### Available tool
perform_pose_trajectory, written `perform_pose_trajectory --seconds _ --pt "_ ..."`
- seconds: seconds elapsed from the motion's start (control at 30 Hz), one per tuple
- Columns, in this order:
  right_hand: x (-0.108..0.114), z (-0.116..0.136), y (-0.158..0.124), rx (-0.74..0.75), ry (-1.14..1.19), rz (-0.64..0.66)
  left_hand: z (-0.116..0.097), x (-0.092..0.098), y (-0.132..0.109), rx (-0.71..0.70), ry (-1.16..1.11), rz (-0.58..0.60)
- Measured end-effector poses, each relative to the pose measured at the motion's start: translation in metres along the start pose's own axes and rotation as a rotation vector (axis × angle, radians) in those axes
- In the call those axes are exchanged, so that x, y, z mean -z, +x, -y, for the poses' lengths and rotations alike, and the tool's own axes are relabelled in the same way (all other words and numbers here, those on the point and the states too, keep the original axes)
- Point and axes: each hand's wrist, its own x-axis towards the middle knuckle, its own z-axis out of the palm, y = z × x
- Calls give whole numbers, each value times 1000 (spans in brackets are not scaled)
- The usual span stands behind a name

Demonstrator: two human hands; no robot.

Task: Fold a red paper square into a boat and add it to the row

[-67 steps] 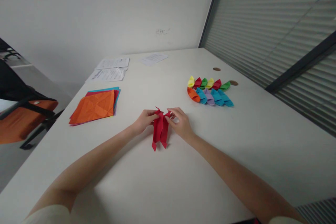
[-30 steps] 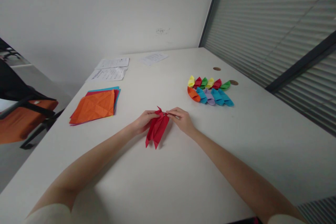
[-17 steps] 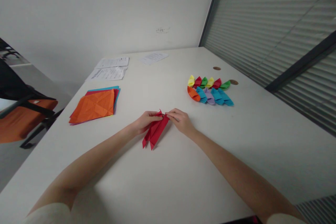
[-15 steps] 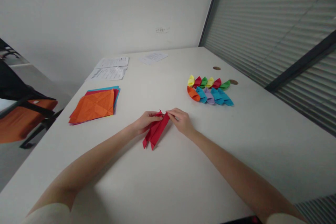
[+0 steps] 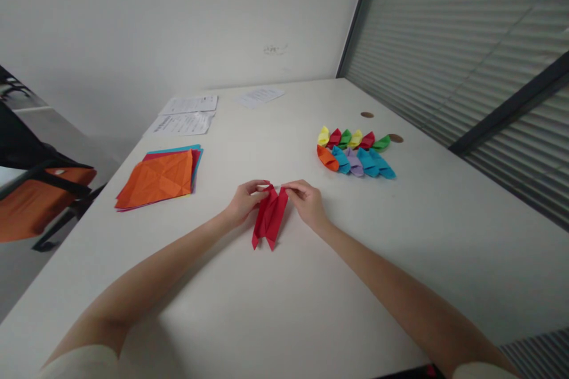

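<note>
Red folded paper [image 5: 269,222] lies near the middle of the white counter [image 5: 400,249], a long narrow piece with two pointed tails aimed back toward you. Well off to its left sits a stack of coloured sheets [image 5: 157,180], orange on top, and farther off to the right a row of small folded pieces [image 5: 353,154] lies apart from it. Your left hand [image 5: 243,204] and right hand [image 5: 306,204] meet at the far end of the piece. Each grip is pressed together on a small flap there, thumb against forefinger, while the tails rest on the counter. Judge it very light, thin and springy: the layered folds stiffen the body, yet the tips would crumple or tear under a hard squeeze. Take hold at the thick layered creases near the far end, fingertips only, pressing lightly.
</note>
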Motion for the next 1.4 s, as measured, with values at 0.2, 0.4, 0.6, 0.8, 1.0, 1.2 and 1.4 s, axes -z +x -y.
perform_pose_trajectory --seconds 0.2,0.4,0.6,0.8,1.0,1.2,1.4 --pt "9 6 7 115 -186 138 5 -1 1 -63 103 17" --pt "15 16 13 165 -320 308 4 -3 -1 -133 174 118" --pt "13 26 13 191 -339 288 3 -4 -4 -226 295 197" --pt "9 33 11 81 -282 232 2 -7 -6 -221 290 174" --pt "5 33 11 4 -202 253 3 -9 -7 -247 369 90" --pt "6 37 7 -41 -185 313 5 -4 0 -209 239 31" --pt "9 38 9 -298 -1 361 3 -2 1 -159 135 32"
